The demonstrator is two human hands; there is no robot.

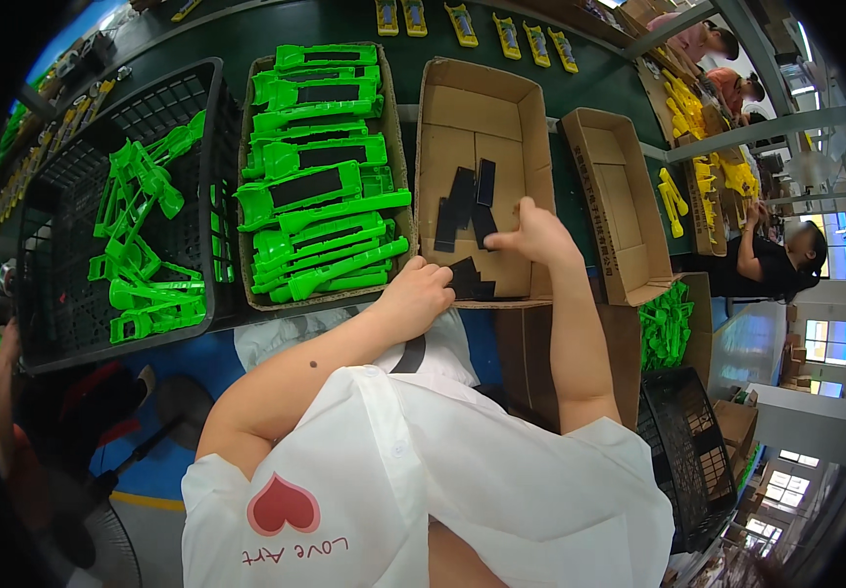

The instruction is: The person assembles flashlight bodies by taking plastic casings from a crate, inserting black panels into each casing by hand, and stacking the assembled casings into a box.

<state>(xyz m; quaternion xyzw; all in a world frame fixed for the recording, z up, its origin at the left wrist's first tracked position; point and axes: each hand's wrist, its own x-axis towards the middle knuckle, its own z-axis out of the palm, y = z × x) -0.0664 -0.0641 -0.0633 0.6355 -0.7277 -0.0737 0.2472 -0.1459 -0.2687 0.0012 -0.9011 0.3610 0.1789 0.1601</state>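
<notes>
Several flat black strips (455, 208) lie loose in a shallow cardboard tray (472, 88) in front of me. My right hand (540, 235) is over the right side of this tray, thumb and forefinger spread, the thumb close to one strip. At the tray's near left corner is my left hand (423, 292), its fingers curled together. More black pieces (472, 281) lie beside its fingertips; whether it grips one is hidden. Left of the tray, a cardboard box (395, 118) holds stacked green plastic parts (330, 152), several with a black strip along them.
A black plastic crate (60, 284) with jumbled green parts (139, 196) stands far left. To the right is another cardboard tray (619, 196), with yellow parts (673, 201) beyond. Yellow pieces (462, 24) line the far table. A person (771, 255) sits at the right.
</notes>
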